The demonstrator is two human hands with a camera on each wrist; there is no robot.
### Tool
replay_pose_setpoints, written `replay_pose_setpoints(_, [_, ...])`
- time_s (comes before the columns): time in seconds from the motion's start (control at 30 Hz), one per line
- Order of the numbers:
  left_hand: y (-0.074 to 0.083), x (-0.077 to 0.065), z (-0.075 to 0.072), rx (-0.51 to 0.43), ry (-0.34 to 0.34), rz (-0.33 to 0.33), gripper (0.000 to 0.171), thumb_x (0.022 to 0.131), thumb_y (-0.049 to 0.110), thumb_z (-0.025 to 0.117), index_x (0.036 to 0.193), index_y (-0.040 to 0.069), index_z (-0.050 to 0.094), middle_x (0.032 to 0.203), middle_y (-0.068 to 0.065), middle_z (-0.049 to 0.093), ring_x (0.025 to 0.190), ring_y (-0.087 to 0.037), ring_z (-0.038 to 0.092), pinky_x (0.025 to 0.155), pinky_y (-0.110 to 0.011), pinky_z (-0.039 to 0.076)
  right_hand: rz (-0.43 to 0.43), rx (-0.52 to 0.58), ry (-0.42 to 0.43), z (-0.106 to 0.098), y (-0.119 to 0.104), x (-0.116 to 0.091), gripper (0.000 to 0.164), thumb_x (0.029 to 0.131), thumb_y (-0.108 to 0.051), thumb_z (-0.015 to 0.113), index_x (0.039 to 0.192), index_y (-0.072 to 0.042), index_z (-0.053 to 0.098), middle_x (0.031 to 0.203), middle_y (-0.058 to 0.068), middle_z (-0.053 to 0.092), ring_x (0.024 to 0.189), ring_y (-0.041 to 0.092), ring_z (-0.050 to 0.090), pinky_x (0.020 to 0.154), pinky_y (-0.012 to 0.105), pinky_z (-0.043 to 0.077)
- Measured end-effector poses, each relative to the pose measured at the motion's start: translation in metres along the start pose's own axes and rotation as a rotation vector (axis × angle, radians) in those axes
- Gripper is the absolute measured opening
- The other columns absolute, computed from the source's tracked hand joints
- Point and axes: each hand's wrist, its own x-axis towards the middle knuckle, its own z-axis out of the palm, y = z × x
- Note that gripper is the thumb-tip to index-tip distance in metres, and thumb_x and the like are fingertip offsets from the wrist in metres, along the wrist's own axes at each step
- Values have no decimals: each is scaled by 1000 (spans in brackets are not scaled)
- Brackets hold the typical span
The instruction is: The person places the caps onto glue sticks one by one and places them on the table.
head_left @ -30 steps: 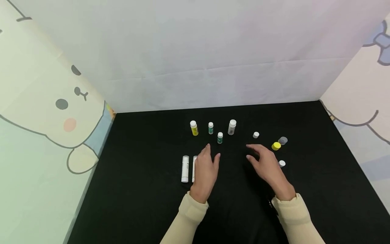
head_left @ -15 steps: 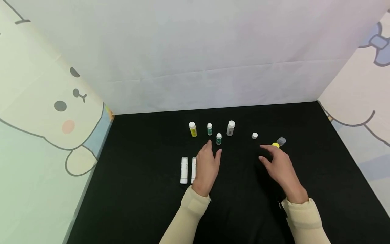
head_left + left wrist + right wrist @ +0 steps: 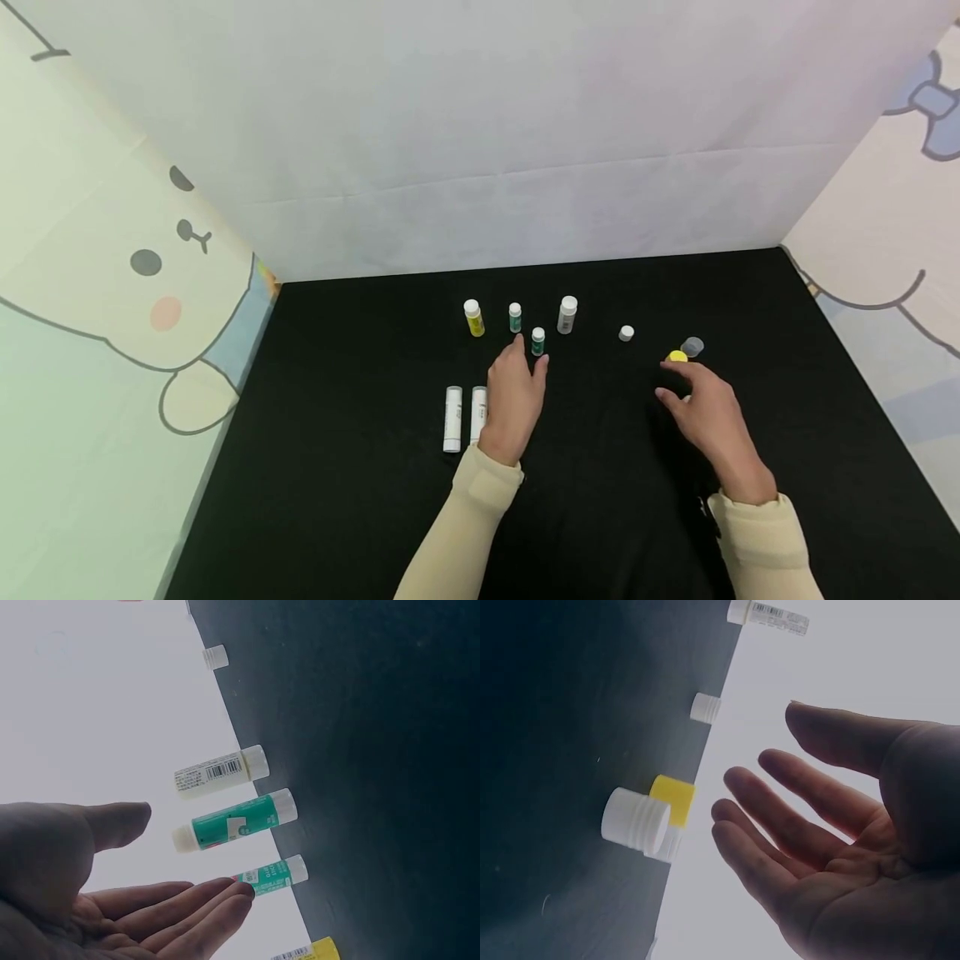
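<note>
My left hand point(image 3: 516, 400), fingers extended and thumb apart, hovers over the table with its fingertips just short of two small green-labelled glue sticks, the front one point(image 3: 537, 342) and the back one point(image 3: 515, 317). Nothing is between its fingers in the left wrist view. A yellow-labelled glue stick point(image 3: 474, 318) and a pale one point(image 3: 567, 315) stand upright on either side. My right hand point(image 3: 708, 412) is held with loosely bent fingers and an empty palm beside several loose caps: a yellow cap point(image 3: 673, 799), a clear cap point(image 3: 692, 347) and a white cap point(image 3: 634, 821), mostly hidden by the hand in the head view.
Two white tubes, one at the left point(image 3: 453, 419) and one partly behind the left hand point(image 3: 478, 413), lie on the black tabletop point(image 3: 337, 500). A small white cap point(image 3: 626, 333) sits between the pale stick and the other caps. White cloth point(image 3: 487, 167) hangs behind.
My right hand has moved right, away from the middle, towards the yellow and white caps. The left hand has edged forward towards the green glue sticks. The sticks and caps stay put.
</note>
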Motion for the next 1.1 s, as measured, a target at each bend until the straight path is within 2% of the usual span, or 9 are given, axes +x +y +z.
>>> replay_pose_setpoints(0.07, [0,2,1,-9,0,1,54,104,22,71,147,-7,56,133,-22,69,120,-35,70,97,-45,60,12,-5,0,-1,2,0,47,100,-8,70,143,6,57,149,38,47,103,48,66,98,70,46])
replay_pose_setpoints(0.2, [-1,5,3,-31,2,10,52,104,20,71,145,-9,57,129,-23,70,117,-35,71,95,-45,60,30,-16,3,-2,5,0,49,99,-7,71,143,7,57,150,38,46,125,57,54,105,73,40])
replay_pose_setpoints(0.3, [-1,7,4,-36,-5,4,51,104,20,71,144,-8,58,129,-23,70,117,-36,71,95,-45,61,37,-21,1,-3,6,0,49,99,-6,71,143,7,56,149,39,46,133,59,46,107,74,37])
replay_pose_setpoints(0.77, [-4,13,11,-49,-4,-16,45,104,16,71,140,-9,61,125,-24,71,110,-36,73,89,-45,62,82,-30,-42,-1,13,-1,47,98,-5,70,142,8,57,148,40,46,134,60,44,106,75,37])
replay_pose_setpoints(1.1, [-5,18,17,-49,20,-2,37,103,12,71,134,-8,65,122,-23,74,103,-35,76,83,-44,63,45,-50,-14,2,17,-2,43,95,0,73,135,10,63,140,40,52,127,59,50,103,73,41])
